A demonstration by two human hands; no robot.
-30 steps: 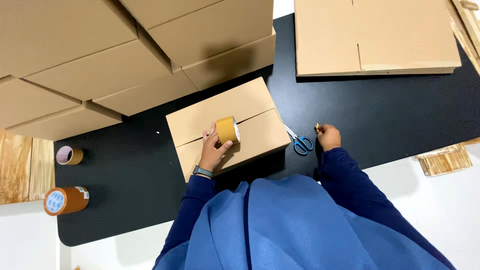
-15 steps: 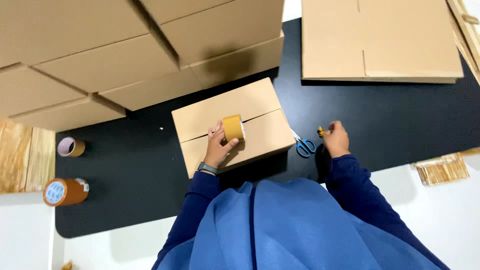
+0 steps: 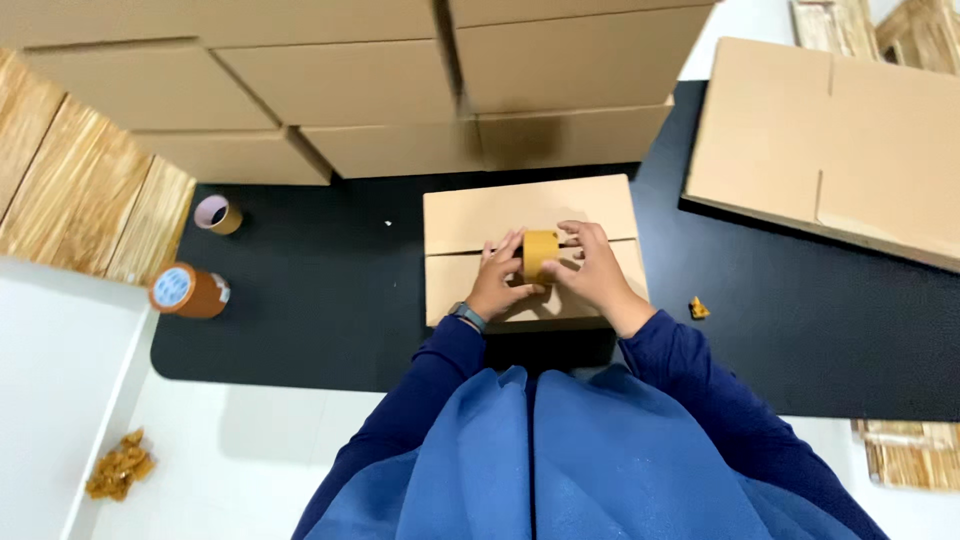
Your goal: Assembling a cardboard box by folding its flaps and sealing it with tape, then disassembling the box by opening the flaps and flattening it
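Right now both my hands are on the tape roll [image 3: 540, 254], which stands on edge over the seam of the small cardboard box [image 3: 530, 215] near the counter's [image 3: 330, 310] front edge. My left hand [image 3: 497, 280] curls its fingers around one side, my right hand [image 3: 590, 272] wraps the other. I'd keep the roll centred on the seam, pressing evenly. It's tan, narrow, glossy
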